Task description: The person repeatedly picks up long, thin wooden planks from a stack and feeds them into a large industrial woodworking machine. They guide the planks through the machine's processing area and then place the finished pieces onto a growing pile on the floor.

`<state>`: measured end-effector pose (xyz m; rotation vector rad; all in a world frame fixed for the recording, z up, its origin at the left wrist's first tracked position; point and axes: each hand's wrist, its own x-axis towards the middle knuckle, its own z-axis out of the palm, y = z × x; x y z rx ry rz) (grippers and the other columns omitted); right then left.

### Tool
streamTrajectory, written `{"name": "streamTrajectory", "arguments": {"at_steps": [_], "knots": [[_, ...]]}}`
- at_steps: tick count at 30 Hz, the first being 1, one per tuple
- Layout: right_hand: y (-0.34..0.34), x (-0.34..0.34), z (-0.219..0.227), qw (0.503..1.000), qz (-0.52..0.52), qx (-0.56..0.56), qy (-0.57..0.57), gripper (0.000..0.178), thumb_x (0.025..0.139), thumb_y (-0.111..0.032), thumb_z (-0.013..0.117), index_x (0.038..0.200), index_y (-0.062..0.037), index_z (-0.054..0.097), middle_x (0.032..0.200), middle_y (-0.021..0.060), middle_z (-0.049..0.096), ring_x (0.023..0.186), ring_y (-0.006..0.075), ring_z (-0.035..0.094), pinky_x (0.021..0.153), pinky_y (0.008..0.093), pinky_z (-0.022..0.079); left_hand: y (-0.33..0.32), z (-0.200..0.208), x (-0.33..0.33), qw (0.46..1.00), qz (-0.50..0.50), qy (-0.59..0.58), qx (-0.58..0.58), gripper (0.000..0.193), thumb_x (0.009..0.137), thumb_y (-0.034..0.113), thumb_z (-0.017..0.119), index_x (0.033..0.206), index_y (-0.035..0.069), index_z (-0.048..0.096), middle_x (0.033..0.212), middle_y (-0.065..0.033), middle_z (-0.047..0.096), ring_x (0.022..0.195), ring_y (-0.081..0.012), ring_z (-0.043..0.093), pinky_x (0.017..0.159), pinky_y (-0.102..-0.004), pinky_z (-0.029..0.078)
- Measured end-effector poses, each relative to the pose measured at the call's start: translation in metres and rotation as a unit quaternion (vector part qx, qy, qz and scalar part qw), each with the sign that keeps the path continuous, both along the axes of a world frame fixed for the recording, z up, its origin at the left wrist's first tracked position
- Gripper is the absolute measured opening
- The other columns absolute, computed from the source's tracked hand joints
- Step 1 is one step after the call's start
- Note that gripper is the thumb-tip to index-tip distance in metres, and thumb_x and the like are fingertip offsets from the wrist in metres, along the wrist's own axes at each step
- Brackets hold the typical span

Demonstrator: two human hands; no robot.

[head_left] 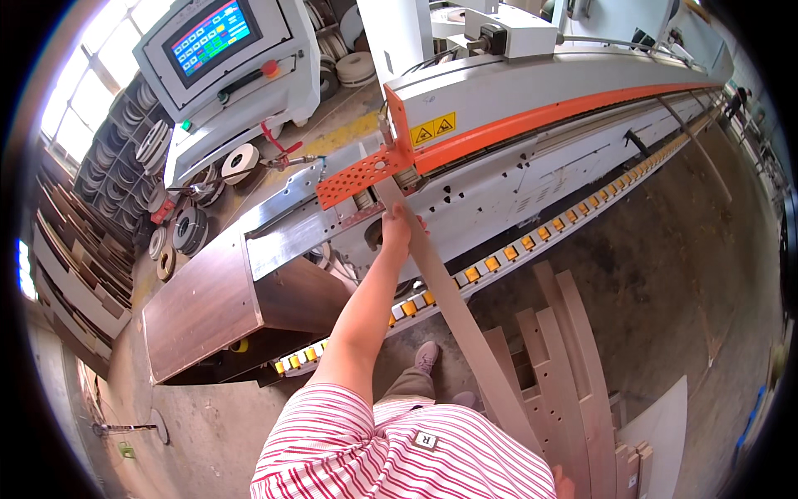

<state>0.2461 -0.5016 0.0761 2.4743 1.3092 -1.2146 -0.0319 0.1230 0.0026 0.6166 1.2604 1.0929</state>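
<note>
My left hand (398,230) is closed round a long, narrow grey-brown board (460,312) near its far end. That end sits at the infeed of an edge banding machine (499,100), by the perforated orange guard (359,180). From there the board slants down to the right, past my striped shirt. Of my right hand (564,483) only a small part shows at the lower edge, close to the board's near end. Its fingers are mostly hidden, so its grip is unclear.
A control panel (212,41) with a lit screen stands at the upper left. A rail with yellow rollers (492,264) runs along the machine. Several boards (573,399) are stacked at the lower right. Edging rolls (191,230) lie behind a brown cabinet (204,299).
</note>
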Motion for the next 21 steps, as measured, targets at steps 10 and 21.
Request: {"name": "streamTrajectory", "arguments": {"at_steps": [10,21], "knots": [[0.000,0.007,-0.005,0.998,-0.014,-0.053,0.042,0.040,0.101,-0.034,0.039,0.126,-0.0041,0.050,0.093,0.0321,0.065,0.089,0.0482,0.063,0.077,0.0554,0.048,0.004,-0.001,0.002,1.000,0.001,0.000,-0.003,0.038,0.107,0.040,0.032,0.112,0.003,0.038,0.083,-0.0133,0.058,0.065,-0.0235,0.061,0.055,-0.0420,0.057],[0.027,0.001,0.019,0.999,0.000,-0.021,0.026,0.035,0.102,-0.032,0.035,0.116,-0.0041,0.051,0.094,0.0317,0.065,0.090,0.0487,0.063,0.076,0.0561,0.048,0.008,0.000,0.013,1.000,-0.004,-0.007,-0.001,0.038,0.107,0.040,0.032,0.112,0.003,0.038,0.082,-0.0132,0.058,0.064,-0.0237,0.061,0.056,-0.0424,0.056]]}}
